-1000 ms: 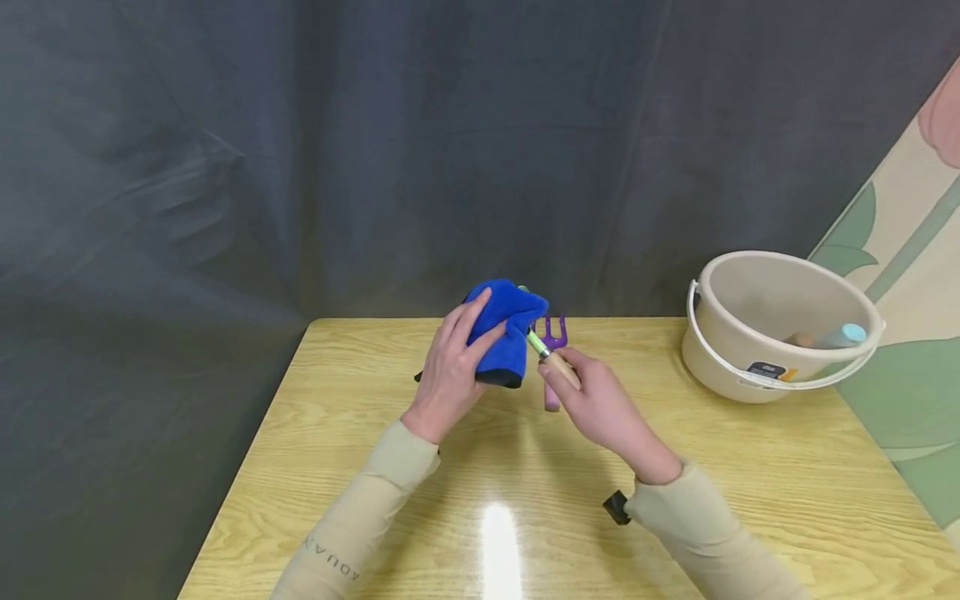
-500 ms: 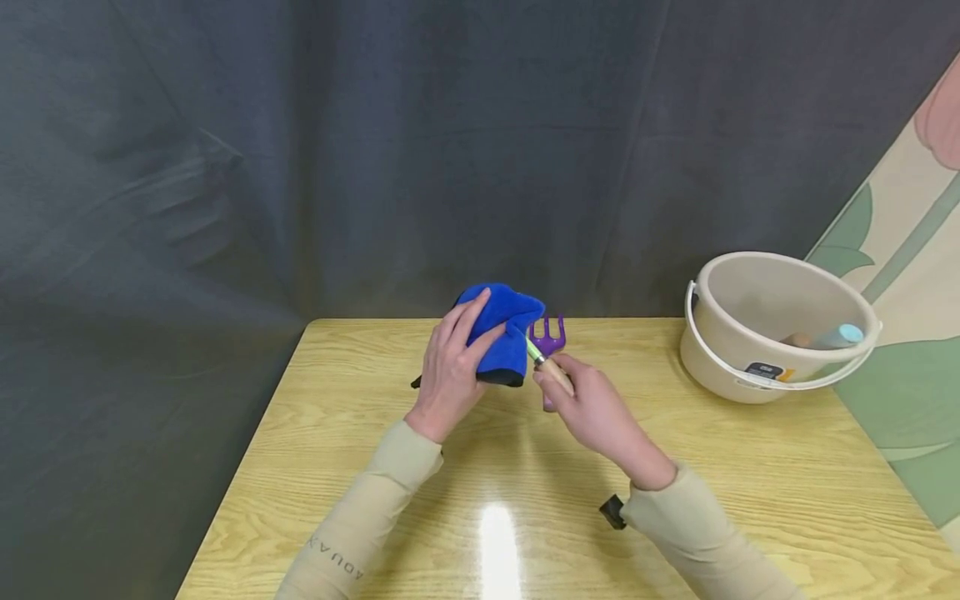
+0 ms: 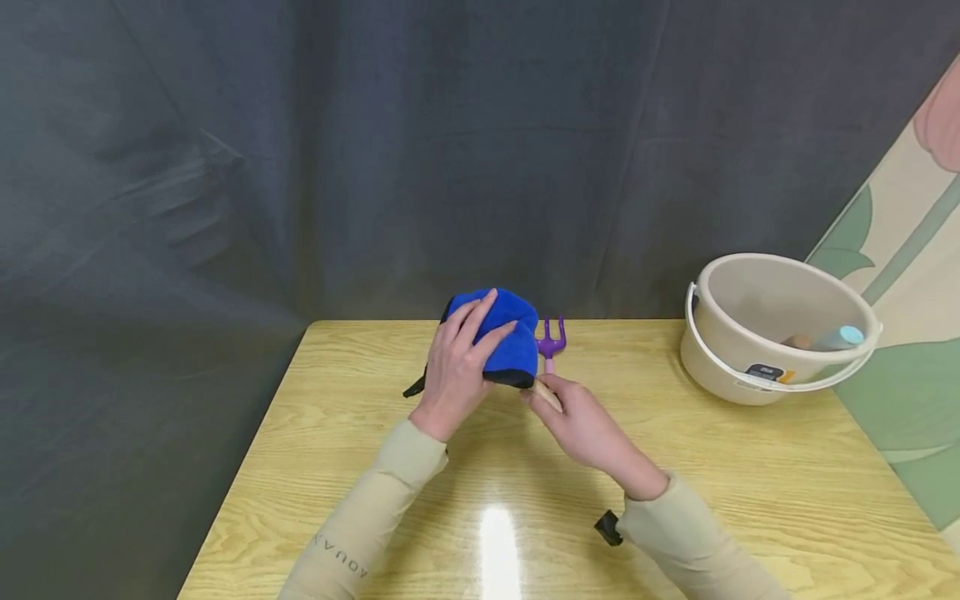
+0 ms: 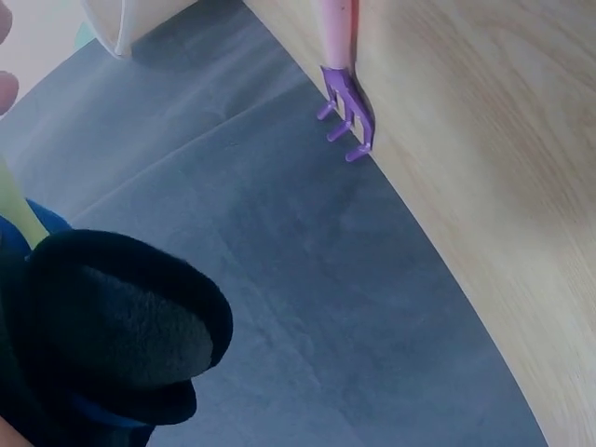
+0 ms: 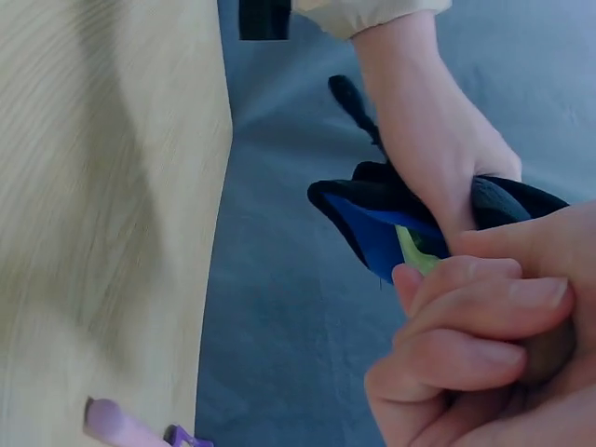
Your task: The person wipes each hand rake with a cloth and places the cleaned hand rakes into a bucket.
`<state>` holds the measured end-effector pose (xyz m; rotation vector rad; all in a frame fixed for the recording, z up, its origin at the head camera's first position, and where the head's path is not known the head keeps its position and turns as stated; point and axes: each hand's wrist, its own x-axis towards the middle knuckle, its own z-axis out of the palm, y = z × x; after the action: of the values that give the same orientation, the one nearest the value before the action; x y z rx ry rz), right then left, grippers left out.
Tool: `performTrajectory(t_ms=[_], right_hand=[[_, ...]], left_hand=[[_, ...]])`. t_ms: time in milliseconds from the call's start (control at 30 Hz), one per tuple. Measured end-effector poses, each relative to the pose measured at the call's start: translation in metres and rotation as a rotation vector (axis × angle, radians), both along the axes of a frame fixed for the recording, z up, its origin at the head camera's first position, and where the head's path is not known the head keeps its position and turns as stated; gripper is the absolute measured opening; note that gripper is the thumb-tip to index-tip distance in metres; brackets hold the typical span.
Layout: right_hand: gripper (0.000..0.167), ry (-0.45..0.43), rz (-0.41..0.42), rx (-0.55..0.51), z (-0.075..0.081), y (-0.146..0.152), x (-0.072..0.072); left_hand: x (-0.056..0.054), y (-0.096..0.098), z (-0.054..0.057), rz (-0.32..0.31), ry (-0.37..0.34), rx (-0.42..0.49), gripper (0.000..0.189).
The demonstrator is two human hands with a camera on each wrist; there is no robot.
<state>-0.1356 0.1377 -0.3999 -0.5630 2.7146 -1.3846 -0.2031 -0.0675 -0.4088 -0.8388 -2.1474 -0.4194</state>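
My left hand (image 3: 459,362) grips a blue cloth (image 3: 522,354) with a black edge, which is wrapped around the head of a small garden tool. Curled around that tool's wooden handle (image 3: 547,395) are the fingers of my right hand (image 3: 588,427). A light green neck (image 5: 410,247) shows between handle and cloth in the right wrist view; the head itself is hidden, so its kind cannot be told. Just behind the hands, a purple hand fork (image 3: 552,343) with a pink handle lies on the table, tines toward the back edge.
A beige bucket (image 3: 720,362) with a white handle stands at the right of the wooden table (image 3: 337,450). Inside it are a light blue handle end (image 3: 850,335) and a brown rounded end (image 3: 797,342). A dark curtain (image 3: 465,167) hangs behind the table.
The cloth has shifted down the tool toward the wooden handle, covering the green neck in the head view. My right hand has moved slightly left and nearer to me.
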Motion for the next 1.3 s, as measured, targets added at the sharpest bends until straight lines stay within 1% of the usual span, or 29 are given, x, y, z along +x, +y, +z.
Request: performTrajectory(t_ms=[67,167,233,367,467,533,700,867,1067,1167,1300], right_hand=[[0.043,-0.049,0.002,-0.053,0.002,0.003,-0.002],[0.035,-0.111,0.003,-0.132,0.005,0.008,-0.005],[0.032,-0.111,0.001,-0.154,0.008,0.011,-0.007],[0.031,-0.110,-0.005,-0.162,0.012,0.014,-0.010],[0.032,-0.119,-0.010,-0.181,0.014,0.016,-0.012],[0.035,-0.129,-0.018,-0.194,0.016,0.017,-0.013],[0.035,-0.160,-0.072,-0.208,0.018,0.023,-0.015],[0.035,-0.162,-0.128,-0.223,0.019,0.031,-0.019],[0.039,-0.131,-0.164,-0.159,0.022,0.032,-0.018],[0.040,-0.055,-0.163,-0.107,0.021,0.027,-0.015],[0.039,0.086,-0.151,-0.034,0.019,0.018,-0.010]], left_hand=[[0.001,-0.002,-0.001,-0.001,-0.018,-0.015,0.058],[0.002,-0.004,-0.003,-0.015,-0.044,-0.029,0.063],[0.002,-0.006,-0.004,-0.026,-0.054,-0.036,0.066],[0.002,-0.008,-0.005,-0.043,-0.062,-0.043,0.067],[0.002,-0.009,-0.004,-0.049,-0.061,-0.047,0.067],[0.003,-0.009,-0.004,-0.054,-0.061,-0.046,0.067],[0.005,-0.011,-0.002,-0.063,-0.071,-0.042,0.065],[0.008,-0.013,-0.002,-0.058,-0.091,-0.040,0.072],[0.009,-0.012,-0.003,-0.072,-0.106,-0.013,0.070],[0.008,-0.009,-0.004,-0.085,-0.110,0.020,0.068],[0.008,-0.006,-0.007,-0.101,-0.117,0.066,0.064]])
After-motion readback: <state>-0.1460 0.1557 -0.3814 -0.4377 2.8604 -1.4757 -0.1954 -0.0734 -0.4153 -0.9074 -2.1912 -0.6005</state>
